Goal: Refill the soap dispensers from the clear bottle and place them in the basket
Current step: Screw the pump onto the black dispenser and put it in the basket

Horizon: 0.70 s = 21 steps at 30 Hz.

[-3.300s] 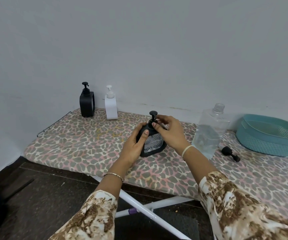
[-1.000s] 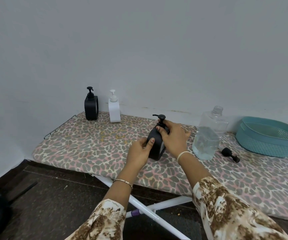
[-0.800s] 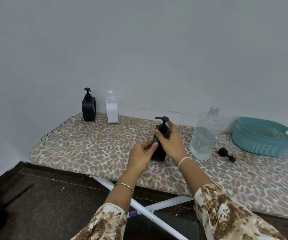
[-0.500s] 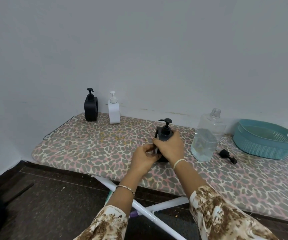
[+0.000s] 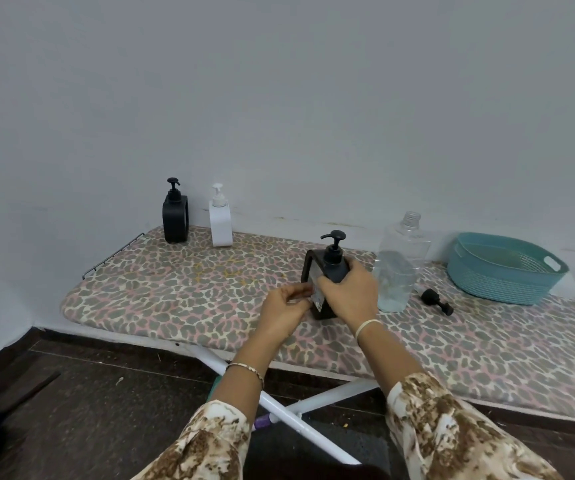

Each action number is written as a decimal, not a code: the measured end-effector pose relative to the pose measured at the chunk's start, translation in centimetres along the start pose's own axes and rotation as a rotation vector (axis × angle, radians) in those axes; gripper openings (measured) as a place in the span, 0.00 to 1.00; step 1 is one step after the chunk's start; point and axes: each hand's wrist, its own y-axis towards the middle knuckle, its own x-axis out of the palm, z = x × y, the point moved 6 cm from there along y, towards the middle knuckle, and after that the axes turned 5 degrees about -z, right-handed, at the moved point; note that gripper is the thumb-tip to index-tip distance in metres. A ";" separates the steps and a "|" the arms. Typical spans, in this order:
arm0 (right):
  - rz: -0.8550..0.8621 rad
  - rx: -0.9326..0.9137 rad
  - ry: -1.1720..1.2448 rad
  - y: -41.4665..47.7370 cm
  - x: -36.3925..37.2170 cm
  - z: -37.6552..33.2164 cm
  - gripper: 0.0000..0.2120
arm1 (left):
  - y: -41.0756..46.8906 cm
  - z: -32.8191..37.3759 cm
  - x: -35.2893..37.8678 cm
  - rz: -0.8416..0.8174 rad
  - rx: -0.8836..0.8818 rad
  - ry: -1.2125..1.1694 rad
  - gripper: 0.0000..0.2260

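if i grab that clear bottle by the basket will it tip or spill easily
The clear bottle looks like thin plastic, so it would probably flex under a firm squeeze. It stands tall, only partly full, so likely light and tippable. Its neck is open, so tipping would probably spill.

The counter (image 5: pixel 182 292) wears a leopard print of grey blotches on cream with pink between, its legs (image 5: pixel 296 424) are white with a purple band (image 5: pixel 262 419), the floor (image 5: pixel 106 393) is dark brown and the wall (image 5: pixel 279 98) pale grey. The far dispenser (image 5: pixel 174 220) and the near dispenser (image 5: pixel 331 268) are black, the third dispenser (image 5: pixel 220 223) is all white, the clear bottle (image 5: pixel 400 268) is colourless, the loose cap (image 5: pixel 435 299) is black and the basket (image 5: pixel 504 271) is teal with a fine lattice pattern. The sleeves (image 5: pixel 452 427) are cream mottled with brown, with a gold bracelet (image 5: pixel 248 368) on one wrist and a pale cream wristband (image 5: pixel 365 325) on the other.
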 end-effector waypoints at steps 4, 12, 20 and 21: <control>-0.020 -0.022 -0.019 -0.8 -3.9 0.0 0.17 | -0.6 1.1 1.6 -0.016 0.016 0.009 0.11; 0.083 0.001 -0.118 -3.0 -13.5 2.8 0.20 | -2.2 4.0 9.4 -0.175 0.073 0.044 0.08; 0.182 0.026 -0.172 -1.8 -20.9 6.4 0.20 | -1.3 6.5 17.1 -0.330 0.128 0.109 0.10; 0.190 0.027 -0.164 -1.3 -21.7 6.7 0.20 | -0.9 6.8 17.9 -0.344 0.135 0.111 0.10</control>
